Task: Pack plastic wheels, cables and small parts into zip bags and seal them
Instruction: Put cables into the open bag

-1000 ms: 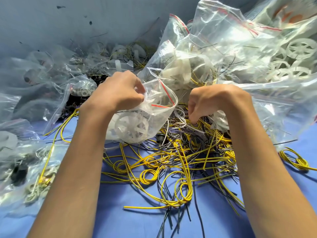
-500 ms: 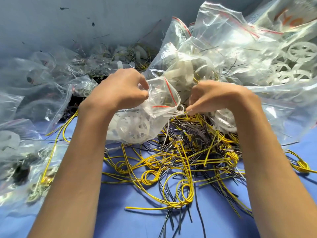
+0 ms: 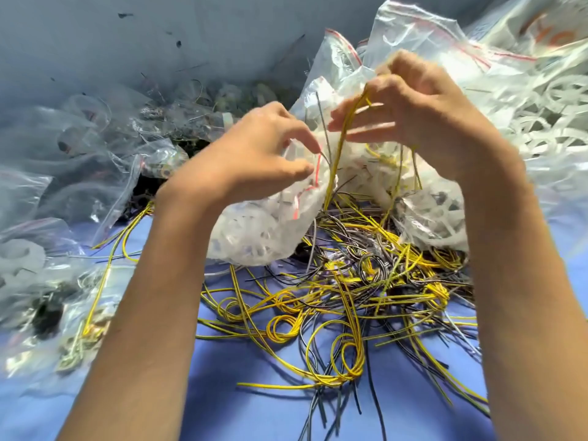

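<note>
My right hand (image 3: 420, 113) is raised and pinches a yellow cable (image 3: 339, 154) that hangs down into the tangle of yellow and black cables (image 3: 343, 291) on the blue table. My left hand (image 3: 254, 154) grips the mouth of a clear zip bag (image 3: 257, 230) with a red seal line. White plastic wheels show through the bag's wall. The lifted cable hangs just right of the bag's mouth.
Large clear bags of white wheels (image 3: 525, 100) pile up at the back right. More filled zip bags (image 3: 63, 173) lie along the left and back against a grey wall. Bare blue table surface (image 3: 261, 409) shows between my forearms.
My right hand rose from the cable pile, pulling a yellow cable up with it. My left hand stayed on the bag and lifted slightly.
</note>
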